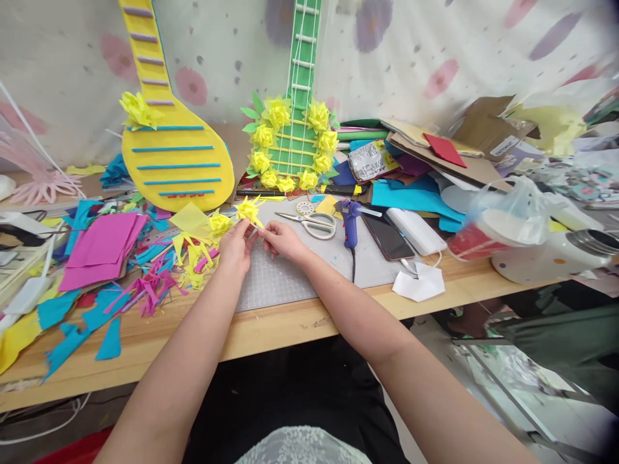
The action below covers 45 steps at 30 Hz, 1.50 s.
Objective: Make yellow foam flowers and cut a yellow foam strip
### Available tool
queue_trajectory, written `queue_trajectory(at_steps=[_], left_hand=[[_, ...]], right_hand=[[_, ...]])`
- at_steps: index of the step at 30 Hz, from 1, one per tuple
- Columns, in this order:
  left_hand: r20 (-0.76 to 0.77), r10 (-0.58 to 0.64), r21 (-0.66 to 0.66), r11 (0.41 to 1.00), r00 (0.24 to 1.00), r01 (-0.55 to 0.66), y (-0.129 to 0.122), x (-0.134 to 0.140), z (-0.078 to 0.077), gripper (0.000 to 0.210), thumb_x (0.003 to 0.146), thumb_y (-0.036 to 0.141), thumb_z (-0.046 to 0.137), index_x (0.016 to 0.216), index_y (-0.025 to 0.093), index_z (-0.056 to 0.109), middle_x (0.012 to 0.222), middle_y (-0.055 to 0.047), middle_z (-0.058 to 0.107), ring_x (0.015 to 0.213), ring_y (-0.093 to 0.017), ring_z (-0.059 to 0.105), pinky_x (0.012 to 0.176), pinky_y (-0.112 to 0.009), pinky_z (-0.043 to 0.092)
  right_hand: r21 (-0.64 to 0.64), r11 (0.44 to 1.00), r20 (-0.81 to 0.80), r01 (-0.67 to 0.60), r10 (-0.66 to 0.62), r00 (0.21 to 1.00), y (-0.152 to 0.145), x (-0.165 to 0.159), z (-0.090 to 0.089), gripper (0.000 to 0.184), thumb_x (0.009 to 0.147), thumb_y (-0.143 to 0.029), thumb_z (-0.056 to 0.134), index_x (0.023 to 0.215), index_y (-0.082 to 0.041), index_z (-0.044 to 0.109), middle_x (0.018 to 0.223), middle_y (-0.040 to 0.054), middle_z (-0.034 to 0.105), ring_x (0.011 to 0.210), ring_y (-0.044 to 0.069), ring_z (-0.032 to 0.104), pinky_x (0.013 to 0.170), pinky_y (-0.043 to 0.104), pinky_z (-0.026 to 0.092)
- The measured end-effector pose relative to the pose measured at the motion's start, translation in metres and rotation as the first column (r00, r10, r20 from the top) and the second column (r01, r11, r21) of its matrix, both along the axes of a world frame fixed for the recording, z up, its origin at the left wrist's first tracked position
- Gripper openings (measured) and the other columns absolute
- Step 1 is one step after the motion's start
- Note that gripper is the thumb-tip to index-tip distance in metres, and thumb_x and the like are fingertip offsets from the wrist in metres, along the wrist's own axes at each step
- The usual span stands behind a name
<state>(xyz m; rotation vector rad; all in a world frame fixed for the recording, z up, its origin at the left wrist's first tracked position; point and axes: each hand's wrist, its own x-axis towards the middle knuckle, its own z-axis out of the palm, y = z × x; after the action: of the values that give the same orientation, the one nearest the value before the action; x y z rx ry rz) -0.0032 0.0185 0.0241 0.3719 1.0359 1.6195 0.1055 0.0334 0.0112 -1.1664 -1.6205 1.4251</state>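
Observation:
Over the grey cutting mat, my left hand is closed around the base of a yellow paper flower. My right hand pinches at the flower's lower side, on what looks like a thin yellow strip. Just left of my left hand lies another yellow paper flower, among yellow paper scraps. Scissors rest on the mat beyond my right hand. A blue glue gun stands to the right of them.
Behind the mat lean a yellow paper guitar and a green one ringed with yellow flowers. Pink sheets and blue scraps cover the left side. A phone, white power bank and bagged cup are on the right.

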Motion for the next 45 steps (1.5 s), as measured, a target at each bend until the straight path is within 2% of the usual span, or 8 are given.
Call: queue_trajectory(at_steps=[6, 16, 21, 31, 38, 45], left_hand=[[-0.048, 0.044, 0.012, 0.999, 0.998, -0.043, 0.001, 0.002, 0.000, 0.010, 0.065, 0.014, 0.067, 0.066, 0.014, 0.058, 0.060, 0.002, 0.059, 0.053, -0.006, 0.055, 0.056, -0.018, 0.047], [-0.069, 0.036, -0.016, 0.999, 0.997, -0.037, -0.002, 0.001, 0.000, 0.009, 0.067, 0.016, 0.066, 0.068, 0.015, 0.057, 0.063, 0.002, 0.060, 0.057, -0.007, 0.057, 0.060, -0.019, 0.049], [-0.038, 0.034, -0.027, 0.999, 0.999, -0.035, 0.001, -0.001, -0.002, 0.010, 0.067, 0.016, 0.067, 0.070, 0.015, 0.058, 0.063, 0.002, 0.059, 0.057, -0.007, 0.057, 0.062, -0.021, 0.049], [-0.022, 0.062, -0.072, 0.995, 0.998, -0.063, 0.002, 0.001, 0.003, 0.013, 0.071, 0.011, 0.062, 0.061, 0.014, 0.054, 0.053, 0.004, 0.054, 0.049, -0.006, 0.051, 0.054, -0.019, 0.043], [-0.075, 0.064, -0.058, 0.996, 0.995, -0.068, 0.002, 0.002, 0.003, 0.013, 0.068, 0.014, 0.069, 0.064, 0.013, 0.056, 0.055, 0.003, 0.055, 0.050, -0.006, 0.052, 0.056, -0.018, 0.045], [-0.048, 0.054, -0.035, 0.998, 0.997, -0.056, -0.002, 0.002, 0.005, 0.020, 0.069, 0.028, 0.072, 0.069, 0.013, 0.059, 0.062, 0.001, 0.060, 0.053, -0.006, 0.056, 0.055, -0.018, 0.046]], right_hand=[[0.038, 0.999, 0.038, 0.016, -0.017, 0.999, 0.001, -0.004, -0.007, 0.020, 0.087, -0.032, 0.049, 0.075, -0.019, 0.041, 0.051, -0.0079, 0.056, 0.033, 0.004, 0.043, 0.038, 0.016, 0.037], [0.137, 0.989, 0.168, 0.062, -0.085, 0.982, -0.006, -0.001, 0.003, 0.021, 0.086, -0.035, 0.050, 0.075, -0.020, 0.042, 0.052, -0.0067, 0.058, 0.037, 0.006, 0.046, 0.043, 0.017, 0.035], [0.220, 0.975, 0.240, 0.033, -0.087, 0.967, -0.008, 0.000, 0.007, 0.023, 0.086, -0.037, 0.049, 0.072, -0.019, 0.044, 0.052, -0.0056, 0.057, 0.045, 0.007, 0.048, 0.049, 0.018, 0.034], [0.222, 0.974, 0.309, -0.053, -0.019, 0.951, -0.014, -0.003, 0.014, 0.026, 0.090, -0.034, 0.043, 0.069, -0.019, 0.043, 0.050, -0.0051, 0.054, 0.045, 0.007, 0.045, 0.054, 0.019, 0.034], [0.202, 0.979, 0.296, -0.024, -0.038, 0.955, -0.012, -0.003, 0.011, 0.026, 0.089, -0.036, 0.045, 0.070, -0.019, 0.044, 0.052, -0.0043, 0.056, 0.046, 0.007, 0.048, 0.054, 0.019, 0.035], [0.225, 0.973, 0.302, -0.047, -0.024, 0.953, -0.010, 0.002, 0.012, 0.023, 0.088, -0.034, 0.047, 0.070, -0.019, 0.043, 0.052, -0.0059, 0.055, 0.047, 0.007, 0.048, 0.055, 0.020, 0.035]])
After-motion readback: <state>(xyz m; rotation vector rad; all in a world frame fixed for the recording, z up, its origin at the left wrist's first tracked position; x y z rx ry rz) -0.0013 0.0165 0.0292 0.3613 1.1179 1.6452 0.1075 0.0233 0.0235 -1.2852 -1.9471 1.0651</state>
